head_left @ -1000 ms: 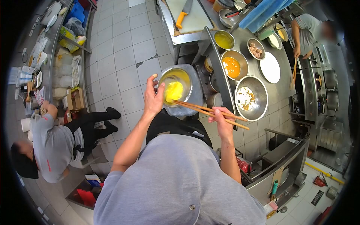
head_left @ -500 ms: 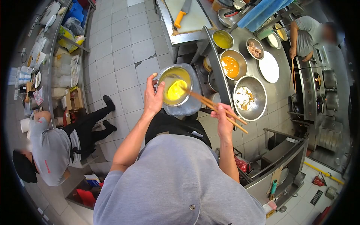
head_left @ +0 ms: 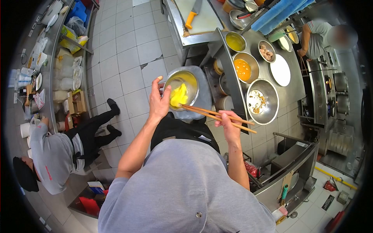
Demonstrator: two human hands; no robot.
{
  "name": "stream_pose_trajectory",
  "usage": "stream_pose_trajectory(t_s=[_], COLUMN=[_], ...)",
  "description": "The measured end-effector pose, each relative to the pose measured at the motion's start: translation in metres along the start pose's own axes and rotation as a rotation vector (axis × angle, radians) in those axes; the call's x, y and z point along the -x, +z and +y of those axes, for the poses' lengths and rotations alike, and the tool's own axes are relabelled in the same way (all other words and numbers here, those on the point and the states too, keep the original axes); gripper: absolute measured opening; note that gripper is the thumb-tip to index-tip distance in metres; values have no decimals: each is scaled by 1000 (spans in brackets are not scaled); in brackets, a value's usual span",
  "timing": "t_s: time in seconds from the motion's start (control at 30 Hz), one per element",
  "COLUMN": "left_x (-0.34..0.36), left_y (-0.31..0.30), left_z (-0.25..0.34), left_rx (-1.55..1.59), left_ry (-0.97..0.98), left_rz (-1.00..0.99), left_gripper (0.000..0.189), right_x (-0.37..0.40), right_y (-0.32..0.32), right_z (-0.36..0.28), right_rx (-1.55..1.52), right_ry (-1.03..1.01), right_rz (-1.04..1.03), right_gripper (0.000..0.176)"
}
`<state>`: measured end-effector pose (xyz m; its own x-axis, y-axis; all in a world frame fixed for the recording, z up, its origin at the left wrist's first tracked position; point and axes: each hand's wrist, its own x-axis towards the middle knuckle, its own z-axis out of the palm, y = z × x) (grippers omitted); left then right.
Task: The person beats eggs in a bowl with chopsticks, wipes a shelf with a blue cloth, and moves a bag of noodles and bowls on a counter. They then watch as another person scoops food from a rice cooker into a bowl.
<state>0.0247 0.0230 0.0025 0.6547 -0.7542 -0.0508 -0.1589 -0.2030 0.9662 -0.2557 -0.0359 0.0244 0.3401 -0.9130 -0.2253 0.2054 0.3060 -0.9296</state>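
A steel bowl [head_left: 190, 78] holds a bright yellow, thick mixture [head_left: 179, 95], which looks like beaten egg. My left hand [head_left: 158, 99] grips the bowl's left rim, thumb inside and fingers outside. Beneath the bowl is a greyish, plastic-looking support [head_left: 205, 93]. Long wooden chopsticks [head_left: 208, 112] are in my right hand [head_left: 230, 127], closed around their upper part. Their tips dip into the mixture at the near side of the bowl.
On the steel counter to the right are a bowl of egg yolks [head_left: 254, 66], a larger bowl [head_left: 274, 101] with white and brown contents, and a white plate [head_left: 280, 70]. An orange-handled knife [head_left: 190, 19] lies on a cutting board. One co-worker [head_left: 58, 159] stands left, another [head_left: 316, 39] at the stove.
The chopstick tips have moved from the bowl's right side to its near side, and the yellow mixture has shifted shape. My right hand is slightly lower. Both hands keep their hold.
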Motion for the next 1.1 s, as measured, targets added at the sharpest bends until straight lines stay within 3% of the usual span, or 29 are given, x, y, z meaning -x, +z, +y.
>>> stream_pose_trajectory(t_s=[0.03,0.07,0.17,0.2,0.3,0.33,0.43,0.47,0.57,0.7,0.73,0.83,0.87,0.97,1.1], left_x=[-1,0,-4,-5,-8,-9,-12,-12,-11,-10,-8,-4,0,15,34], left_y=[-3,-5,-14,-18,-26,-26,-26,-26,-23,-11,-7,10,19,43,75], left_z=[-3,-6,-4,-5,-7,-7,-2,1,17,24,31,40,42,63,81], left_rx=[18,37,9,12,3,-13,19,40,-16,11,-16,-28,-19,30,5], left_ry=[-5,-12,9,4,1,11,25,25,39,38,56,74,71,123,135], left_rz=[-5,-14,-3,-10,-36,-38,-74,-94,-100,-153,-164,-196,-209,-255,-278], left_gripper=[44,44,44,45,44,44,43,43,44,45,46,45,45,44,44], right_x=[1,0,3,6,4,7,18,17,26,29,34,45,45,64,73], right_y=[4,10,15,18,33,32,37,40,32,27,15,3,-1,-32,-64], right_z=[1,3,3,6,12,8,11,11,3,-9,-15,-20,-24,-40,-53], right_rx=[-107,-150,164,49,49,204,-95,-114,146,140,220,-125,-51,150,136], right_ry=[-9,-64,71,45,-54,23,-49,-95,21,-125,-49,-190,-199,-114,-210], right_rz=[-23,97,-36,-38,232,118,86,214,74,316,148,231,375,156,375], right_gripper=[18,19,22,22,20,19,20,21,21,20,21,20,20,20,19])
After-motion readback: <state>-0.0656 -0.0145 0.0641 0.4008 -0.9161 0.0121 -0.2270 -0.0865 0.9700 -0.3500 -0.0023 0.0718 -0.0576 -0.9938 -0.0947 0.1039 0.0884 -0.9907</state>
